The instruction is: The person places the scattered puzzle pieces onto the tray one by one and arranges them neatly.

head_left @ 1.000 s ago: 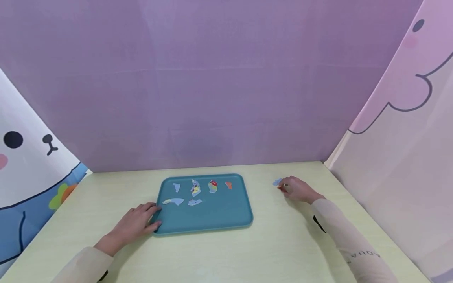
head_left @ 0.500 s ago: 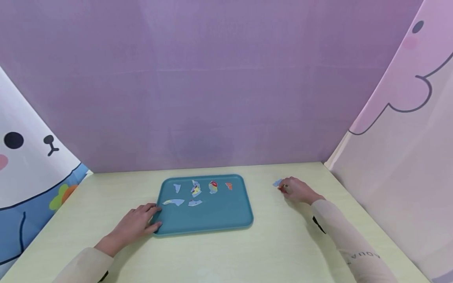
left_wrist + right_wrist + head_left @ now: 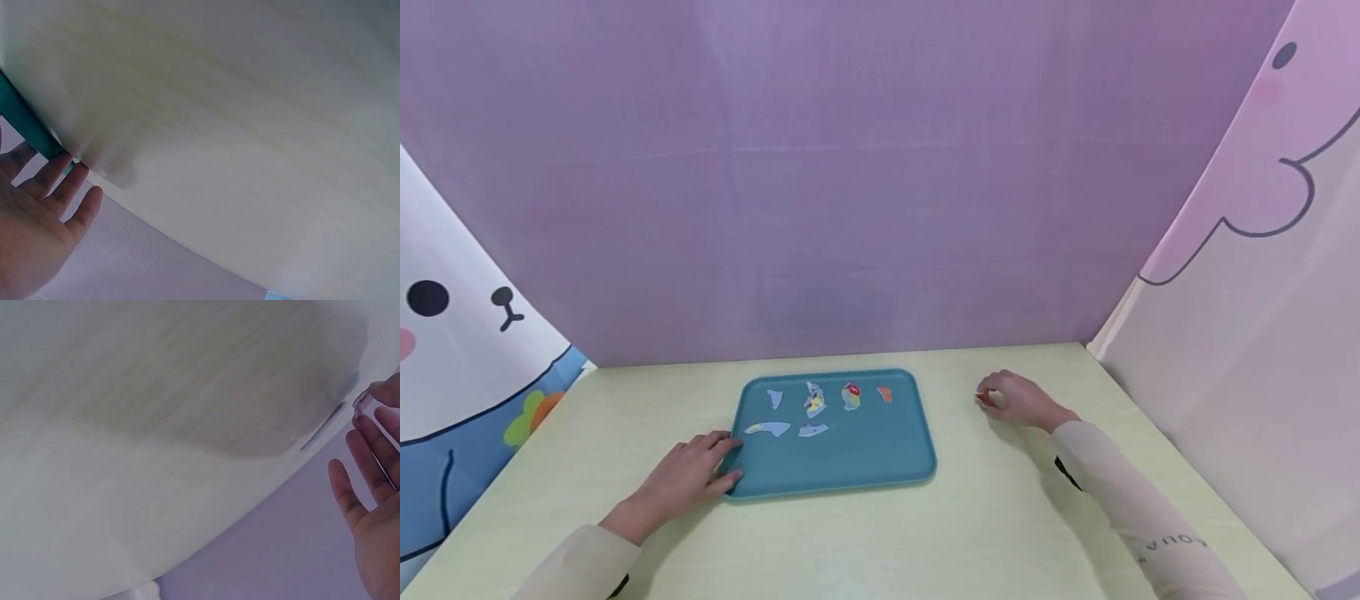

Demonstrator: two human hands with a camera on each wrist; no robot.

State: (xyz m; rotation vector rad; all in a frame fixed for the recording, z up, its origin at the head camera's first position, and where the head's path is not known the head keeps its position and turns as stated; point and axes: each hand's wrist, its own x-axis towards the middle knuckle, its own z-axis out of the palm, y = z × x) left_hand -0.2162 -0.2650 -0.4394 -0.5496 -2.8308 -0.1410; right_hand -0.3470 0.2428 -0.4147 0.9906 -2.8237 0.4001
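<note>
A teal tray (image 3: 850, 462) lies on the table with several small, irregular printed puzzle pieces on it, among them a red-topped one (image 3: 851, 397) and an orange one (image 3: 885, 394). My left hand (image 3: 681, 475) rests on the tray's left rim, its fingers loosely extended; in the left wrist view fingertips touch the teal edge (image 3: 28, 122). To the right of the tray, my right hand (image 3: 1018, 400) pinches a small puzzle piece (image 3: 359, 401) between thumb and fingertips. Just under it, another flat piece (image 3: 324, 427) lies on the table, mostly hidden by the hand in the head view.
The pale table (image 3: 850, 542) runs back to a purple cloth wall (image 3: 865, 208). Printed cloth sides, one with a white bear-like figure (image 3: 467, 350) and one pink and white (image 3: 1247, 333), border it left and right.
My right hand has shifted slightly left and lifted a little, covering the light blue piece seen before at its fingertips. The left hand and tray have stayed put.
</note>
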